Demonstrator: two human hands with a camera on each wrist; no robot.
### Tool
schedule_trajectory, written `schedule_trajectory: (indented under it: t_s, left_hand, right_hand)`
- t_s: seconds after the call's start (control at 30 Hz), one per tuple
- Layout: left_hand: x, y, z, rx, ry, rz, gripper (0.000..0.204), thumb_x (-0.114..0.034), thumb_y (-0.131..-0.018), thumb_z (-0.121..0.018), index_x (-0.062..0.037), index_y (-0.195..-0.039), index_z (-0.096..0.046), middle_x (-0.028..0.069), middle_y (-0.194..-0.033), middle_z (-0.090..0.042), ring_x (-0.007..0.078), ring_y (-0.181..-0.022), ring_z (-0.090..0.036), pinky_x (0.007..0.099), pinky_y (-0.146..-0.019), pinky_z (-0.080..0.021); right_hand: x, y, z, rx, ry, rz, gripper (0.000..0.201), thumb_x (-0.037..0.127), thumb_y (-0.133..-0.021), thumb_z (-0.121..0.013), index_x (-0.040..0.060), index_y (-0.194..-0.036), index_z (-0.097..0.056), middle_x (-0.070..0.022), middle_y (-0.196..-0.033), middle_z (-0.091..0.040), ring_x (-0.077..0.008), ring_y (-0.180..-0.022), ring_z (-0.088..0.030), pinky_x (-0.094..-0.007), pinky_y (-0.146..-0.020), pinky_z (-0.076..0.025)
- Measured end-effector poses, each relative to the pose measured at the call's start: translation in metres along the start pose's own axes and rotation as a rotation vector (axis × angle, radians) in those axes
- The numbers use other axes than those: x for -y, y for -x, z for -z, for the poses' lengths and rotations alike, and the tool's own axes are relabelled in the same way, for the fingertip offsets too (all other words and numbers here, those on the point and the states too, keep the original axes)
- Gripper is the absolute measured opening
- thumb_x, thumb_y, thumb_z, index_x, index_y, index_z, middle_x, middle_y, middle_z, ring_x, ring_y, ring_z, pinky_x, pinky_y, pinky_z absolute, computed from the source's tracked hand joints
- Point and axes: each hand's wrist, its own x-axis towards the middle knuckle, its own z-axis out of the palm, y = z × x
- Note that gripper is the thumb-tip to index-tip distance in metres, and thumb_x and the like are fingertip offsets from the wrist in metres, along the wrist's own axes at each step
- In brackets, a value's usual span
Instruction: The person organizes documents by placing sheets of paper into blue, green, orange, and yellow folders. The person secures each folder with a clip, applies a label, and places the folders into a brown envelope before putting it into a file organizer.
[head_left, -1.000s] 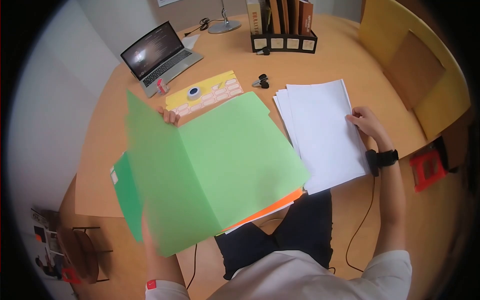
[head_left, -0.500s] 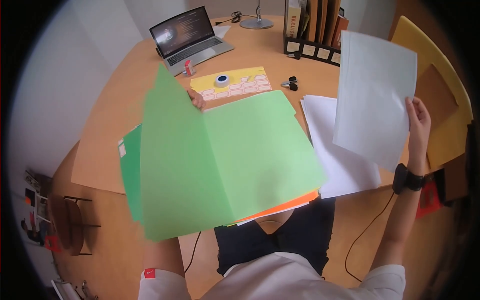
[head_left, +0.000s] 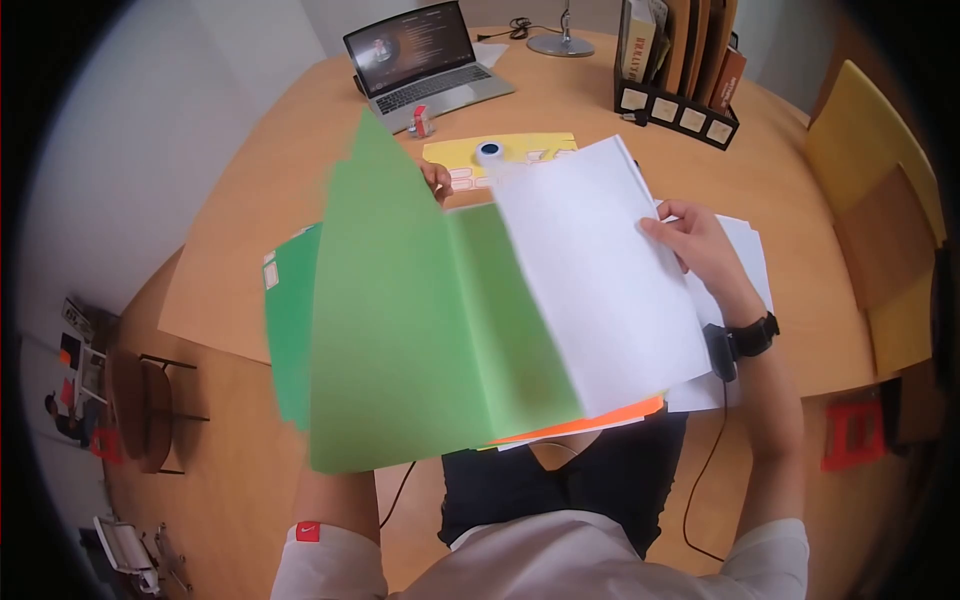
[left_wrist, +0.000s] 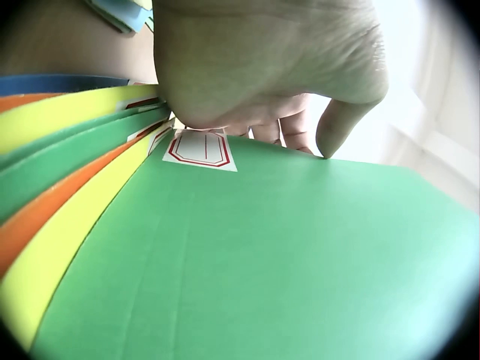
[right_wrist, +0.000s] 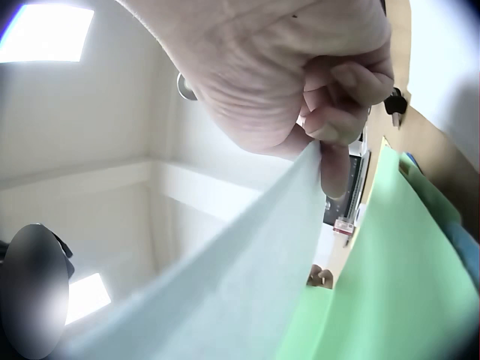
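An opened light green file folder (head_left: pixel 390 300) stands in front of the person, its left flap raised. My left hand (head_left: pixel 437 180) grips the folders at their top edge, mostly hidden behind that flap. In the left wrist view, thumb and fingers of the left hand (left_wrist: pixel 270 67) hold a darker green folder (left_wrist: pixel 292 247) with a red-bordered label (left_wrist: pixel 199 150); yellow, orange, green and blue folders fan out beside it. Between thumb and fingers my right hand (head_left: pixel 695 240) pinches a white paper sheet (head_left: pixel 600 270) by its right edge, over the folder's right side.
More white paper (head_left: pixel 748 260) lies on the table, partly behind the right hand. Farther back are a yellow label sheet (head_left: pixel 550 143) with a white roll (head_left: pixel 489 152), a laptop (head_left: pixel 430 88) and a black book holder (head_left: pixel 680 117). A yellow board (head_left: pixel 860 130) borders the right.
The right hand lifted a white sheet off the paper pile and brought it left, over the open light green folder. The left hand still holds the folders.
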Motion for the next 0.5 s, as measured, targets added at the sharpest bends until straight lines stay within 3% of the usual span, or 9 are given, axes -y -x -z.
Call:
schedule_trajectory:
  t_s: [0.1,0.2,0.33,0.5]
  left_hand:
    - [-0.003,0.001,-0.005,-0.052,-0.079,0.012,0.018,-0.024,-0.098,-0.065,-0.0073,-0.095,-0.061,0.0053,-0.09,-0.057,0.0214,-0.094,-0.059,0.0367,-0.093,-0.051]
    - [-0.006,0.004,-0.01,-0.13,-0.209,0.038,0.016,-0.023,-0.098,-0.065,-0.0076,-0.094,-0.06,0.0049,-0.089,-0.056,0.0211,-0.096,-0.059,0.0354,-0.094,-0.052]
    - [-0.01,0.011,-0.032,-0.321,-0.345,0.084,0.014,-0.02,-0.099,-0.065,-0.008,-0.093,-0.059,0.0044,-0.087,-0.055,0.0207,-0.099,-0.059,0.0336,-0.094,-0.052]
    - [-0.017,0.005,-0.067,-0.507,-0.284,0.149,0.021,-0.018,-0.099,-0.066,-0.0103,-0.085,-0.052,0.003,-0.085,-0.053,0.0192,-0.094,-0.059,0.0341,-0.094,-0.051]
  right_hand:
    - [-0.004,-0.003,-0.024,-0.029,0.069,-0.015,0.027,0.027,-0.097,-0.07,0.0014,-0.09,-0.066,0.0023,-0.059,-0.059,-0.0028,-0.044,-0.043,-0.0222,-0.042,-0.031]
    - [-0.014,-0.004,-0.034,0.025,-0.036,-0.04,0.029,0.028,-0.098,-0.069,0.0003,-0.089,-0.065,0.0029,-0.059,-0.057,-0.0042,-0.044,-0.042,-0.0236,-0.042,-0.032]
    - [-0.03,-0.008,-0.035,-0.046,0.024,0.091,0.032,0.027,-0.099,-0.067,-0.0033,-0.09,-0.068,0.0027,-0.063,-0.057,-0.0054,-0.056,-0.046,-0.0253,-0.052,-0.037]
    - [-0.035,-0.005,-0.038,0.008,0.032,0.095,0.034,0.03,-0.099,-0.066,-0.0039,-0.097,-0.072,-0.0022,-0.065,-0.06,-0.0088,-0.06,-0.048,-0.0279,-0.056,-0.039]
